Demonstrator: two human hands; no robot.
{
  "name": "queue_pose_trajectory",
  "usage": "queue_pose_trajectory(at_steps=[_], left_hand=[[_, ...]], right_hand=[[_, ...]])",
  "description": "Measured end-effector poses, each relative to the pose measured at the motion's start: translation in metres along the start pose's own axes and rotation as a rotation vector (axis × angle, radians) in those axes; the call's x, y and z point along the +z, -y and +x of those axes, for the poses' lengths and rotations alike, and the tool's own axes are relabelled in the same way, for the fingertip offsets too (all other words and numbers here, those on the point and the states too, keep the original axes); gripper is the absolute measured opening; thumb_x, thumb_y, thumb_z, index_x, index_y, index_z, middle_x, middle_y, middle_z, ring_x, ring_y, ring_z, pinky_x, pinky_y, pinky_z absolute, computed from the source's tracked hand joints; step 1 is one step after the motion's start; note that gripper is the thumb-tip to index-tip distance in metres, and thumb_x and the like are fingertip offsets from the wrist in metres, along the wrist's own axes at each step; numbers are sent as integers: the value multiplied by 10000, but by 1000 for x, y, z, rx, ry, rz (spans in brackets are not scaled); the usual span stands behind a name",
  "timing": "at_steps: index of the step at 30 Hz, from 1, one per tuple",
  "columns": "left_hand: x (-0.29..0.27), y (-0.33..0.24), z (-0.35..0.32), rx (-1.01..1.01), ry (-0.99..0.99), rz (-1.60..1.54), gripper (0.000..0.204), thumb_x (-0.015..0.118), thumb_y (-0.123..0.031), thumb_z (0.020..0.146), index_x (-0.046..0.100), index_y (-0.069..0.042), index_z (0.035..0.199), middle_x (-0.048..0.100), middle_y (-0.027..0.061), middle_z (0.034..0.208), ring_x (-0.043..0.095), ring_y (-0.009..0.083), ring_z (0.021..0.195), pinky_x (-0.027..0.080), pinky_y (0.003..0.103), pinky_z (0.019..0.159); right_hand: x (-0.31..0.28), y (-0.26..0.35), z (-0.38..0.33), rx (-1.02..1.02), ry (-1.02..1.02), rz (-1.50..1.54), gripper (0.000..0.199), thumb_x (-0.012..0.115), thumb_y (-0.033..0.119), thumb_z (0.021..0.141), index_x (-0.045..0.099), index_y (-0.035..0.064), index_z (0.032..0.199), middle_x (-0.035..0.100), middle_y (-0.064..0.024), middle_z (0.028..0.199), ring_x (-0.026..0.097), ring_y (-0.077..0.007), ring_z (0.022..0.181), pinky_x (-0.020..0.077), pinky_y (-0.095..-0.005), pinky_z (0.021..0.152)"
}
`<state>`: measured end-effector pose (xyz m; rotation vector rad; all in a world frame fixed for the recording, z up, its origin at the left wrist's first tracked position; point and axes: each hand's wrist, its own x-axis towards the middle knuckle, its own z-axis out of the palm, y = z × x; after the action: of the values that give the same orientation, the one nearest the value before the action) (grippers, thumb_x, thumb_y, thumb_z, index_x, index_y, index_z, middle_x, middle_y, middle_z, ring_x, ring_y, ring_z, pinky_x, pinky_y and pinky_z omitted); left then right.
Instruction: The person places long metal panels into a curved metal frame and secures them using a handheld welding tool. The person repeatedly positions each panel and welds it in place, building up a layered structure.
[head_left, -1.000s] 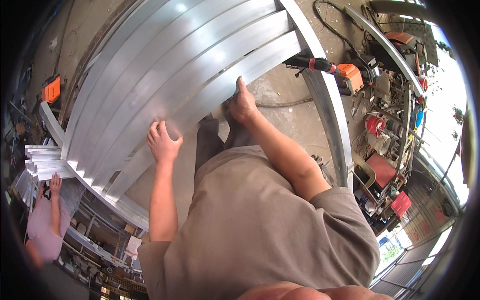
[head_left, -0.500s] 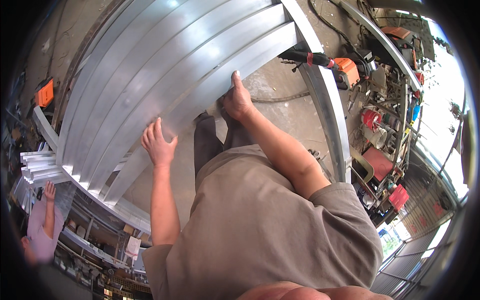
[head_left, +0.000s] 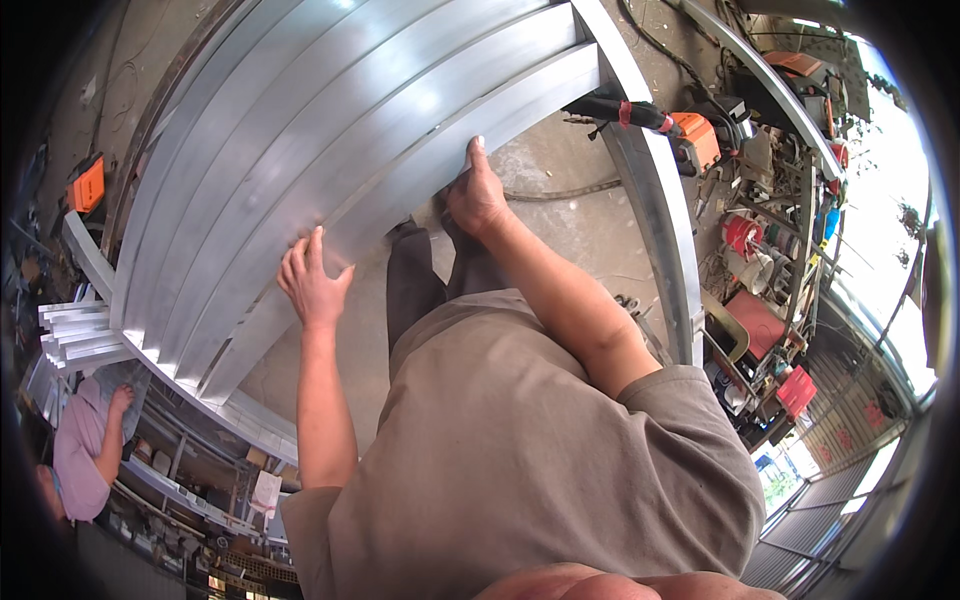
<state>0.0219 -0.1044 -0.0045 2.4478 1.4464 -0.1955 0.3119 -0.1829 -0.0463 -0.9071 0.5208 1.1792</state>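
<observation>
Long silvery metal slats (head_left: 340,110) lie side by side in a metal frame (head_left: 650,190), curved by the lens. My right hand (head_left: 478,203) is closed around the near edge of the nearest slat (head_left: 530,92), its thumb on the upper face and its fingers hidden below. Farther left, my left hand (head_left: 315,285) rests on the slats near that same slat. Its fingers are stretched out and its thumb stands apart. A narrow gap shows between the nearest slat and its neighbour toward the left end.
Black-wrapped cable (head_left: 610,108) crosses the frame beside an orange clamp-like tool (head_left: 697,140). Another orange tool (head_left: 87,185) stands at left, near stacked metal profiles (head_left: 78,335). A co-worker (head_left: 85,445) is at lower left. Buckets (head_left: 742,235) and clutter line the right.
The nearest slat's left part has moved closer to its neighbour, narrowing the gap. My left hand has shifted slightly left and away from me. The co-worker's arm has moved.
</observation>
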Motion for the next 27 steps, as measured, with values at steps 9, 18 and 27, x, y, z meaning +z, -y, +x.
queue_pose_trajectory(at_steps=[9, 18, 27], left_hand=[[-1, -1, 0, 51, -45, -71, 941, 927, -294, 648, 507, -271, 1490, 534, 68, 1379, 467, 315, 1315, 312, 552, 1134], [1, 9, -5, 55, -76, -124, 862, 887, -324, 676, 528, -255, 1457, 517, 99, 1364, 448, 327, 1321, 288, 549, 1148], [4, 8, -5, 45, -67, -201, 845, 837, -286, 695, 508, -232, 1470, 505, 128, 1396, 433, 360, 1341, 297, 568, 1136]], right_hand=[[-8, 0, 2, 33, -4, -4, 753, 506, 563, 1054, 331, 46, 1573, 407, -106, 1598, 415, -292, 1442, 345, -482, 1196], [5, 1, 0, 10, -7, -95, 598, 462, 494, 1086, 458, 62, 1499, 518, -121, 1519, 496, -303, 1387, 396, -472, 1187], [-2, 3, 0, 36, -16, -207, 678, 431, 523, 1087, 370, 26, 1544, 409, -180, 1582, 418, -342, 1436, 308, -509, 1241]])
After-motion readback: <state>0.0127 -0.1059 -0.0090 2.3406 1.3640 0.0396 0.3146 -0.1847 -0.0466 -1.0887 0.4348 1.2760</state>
